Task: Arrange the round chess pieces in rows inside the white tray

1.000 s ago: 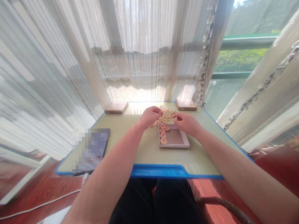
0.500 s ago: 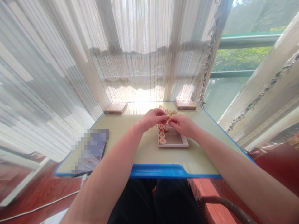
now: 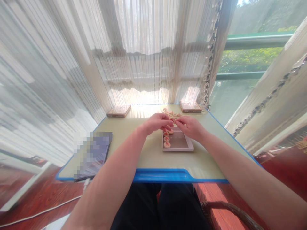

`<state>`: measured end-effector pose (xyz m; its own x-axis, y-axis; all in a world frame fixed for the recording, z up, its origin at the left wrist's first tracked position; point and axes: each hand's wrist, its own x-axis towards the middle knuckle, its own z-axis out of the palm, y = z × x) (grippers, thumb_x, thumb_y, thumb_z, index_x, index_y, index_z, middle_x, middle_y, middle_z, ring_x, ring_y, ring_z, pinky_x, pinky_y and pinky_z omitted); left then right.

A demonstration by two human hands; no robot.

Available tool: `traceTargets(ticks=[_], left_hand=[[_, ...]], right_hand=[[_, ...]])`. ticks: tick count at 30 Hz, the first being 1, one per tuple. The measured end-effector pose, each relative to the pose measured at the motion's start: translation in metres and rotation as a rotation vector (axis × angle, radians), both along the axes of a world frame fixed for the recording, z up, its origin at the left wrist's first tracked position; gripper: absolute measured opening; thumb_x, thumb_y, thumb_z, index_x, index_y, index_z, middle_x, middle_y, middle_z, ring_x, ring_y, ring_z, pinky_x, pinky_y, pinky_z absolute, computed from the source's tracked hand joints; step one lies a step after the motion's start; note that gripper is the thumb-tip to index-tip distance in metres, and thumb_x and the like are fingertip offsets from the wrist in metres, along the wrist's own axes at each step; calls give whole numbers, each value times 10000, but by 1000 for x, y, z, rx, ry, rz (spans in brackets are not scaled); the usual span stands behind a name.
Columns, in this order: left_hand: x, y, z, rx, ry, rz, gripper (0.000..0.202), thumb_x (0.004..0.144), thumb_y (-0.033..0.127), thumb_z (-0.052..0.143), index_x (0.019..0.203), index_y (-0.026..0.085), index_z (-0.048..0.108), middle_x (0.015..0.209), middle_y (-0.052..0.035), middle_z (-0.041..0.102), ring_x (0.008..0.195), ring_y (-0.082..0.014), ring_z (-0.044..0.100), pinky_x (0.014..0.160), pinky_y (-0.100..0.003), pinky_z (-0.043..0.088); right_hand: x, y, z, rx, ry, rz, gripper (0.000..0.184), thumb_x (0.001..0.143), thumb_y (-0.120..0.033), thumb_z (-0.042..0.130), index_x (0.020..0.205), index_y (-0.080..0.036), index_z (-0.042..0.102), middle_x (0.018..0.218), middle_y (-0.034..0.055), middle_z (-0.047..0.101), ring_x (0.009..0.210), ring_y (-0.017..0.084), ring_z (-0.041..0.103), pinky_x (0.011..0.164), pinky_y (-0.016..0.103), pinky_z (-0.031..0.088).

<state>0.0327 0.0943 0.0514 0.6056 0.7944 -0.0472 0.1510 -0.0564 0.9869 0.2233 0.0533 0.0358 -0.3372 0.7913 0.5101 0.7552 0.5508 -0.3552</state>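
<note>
Over the far edge of a shallow white box tray point(image 3: 191, 149), my two hands almost meet at the fingertips. My left hand point(image 3: 157, 123) is closed, with a round Chinese chess piece point(image 3: 172, 119) at its fingers. My right hand point(image 3: 189, 126) is pinched just to the right of that piece; its fingers hide what they may hold. Inside the tray, red-marked Chinese chess pieces point(image 3: 166, 139) line the left wall, and another piece point(image 3: 170, 131) lies beside the line. My left fingers cover the far end of the line. Several loose pieces point(image 3: 177, 114) lie on the table beyond my hands.
A flat box point(image 3: 119, 111) is at the table's far left corner and a similar box point(image 3: 190, 107) at the far right. A tablet-like device point(image 3: 94, 156) with a cable lies at left. The table point(image 3: 148, 153) has a blue rim; curtains point(image 3: 144, 73) hang behind.
My hands have drawn slightly apart at the fingertips. The piece that showed face-on between them has shifted, and my left fingers reach lower over the tray's far left corner.
</note>
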Motion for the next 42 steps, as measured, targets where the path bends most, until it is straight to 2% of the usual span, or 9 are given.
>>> traceTargets(ticks=[8,11,14,27,35,42], left_hand=[[1,-3,3,28,63,-2,334,692,412,708,844,116,674,788,-104,709,610,-147,653,509,-223,451],[1,-4,4,30,73,-7,341,699,435,696,817,116,682,746,-96,706,604,-141,646,519,-224,453],[1,-5,4,20,85,-13,370,706,469,678,811,115,685,757,-102,709,598,-135,637,522,-226,454],[1,-8,9,-76,95,-21,344,751,446,613,821,114,670,786,-119,712,606,-155,641,557,-256,465],[2,-3,2,-64,107,-45,318,757,424,610,794,113,665,760,-111,705,586,-158,633,556,-274,476],[3,-3,-1,-47,136,-33,358,727,473,635,796,123,659,770,-105,706,578,-155,631,549,-269,474]], right_hand=[[-1,0,-3,11,40,-23,227,831,-306,507,946,-175,652,774,39,642,685,148,548,652,261,409],[-3,-1,-3,4,72,-51,300,780,-331,577,1038,-181,615,743,23,629,658,146,548,638,262,424],[-3,-1,-2,0,104,-63,338,799,-377,566,1083,-194,584,709,11,619,638,141,547,634,259,433],[-3,-4,1,16,56,-58,310,840,-406,518,1030,-186,624,739,31,640,649,144,554,649,265,426],[-3,-4,2,8,31,-48,298,810,-412,562,997,-193,639,715,21,632,642,142,540,625,255,407],[-3,-4,2,-8,27,-45,282,801,-394,570,989,-199,647,683,8,615,625,133,526,611,246,389]])
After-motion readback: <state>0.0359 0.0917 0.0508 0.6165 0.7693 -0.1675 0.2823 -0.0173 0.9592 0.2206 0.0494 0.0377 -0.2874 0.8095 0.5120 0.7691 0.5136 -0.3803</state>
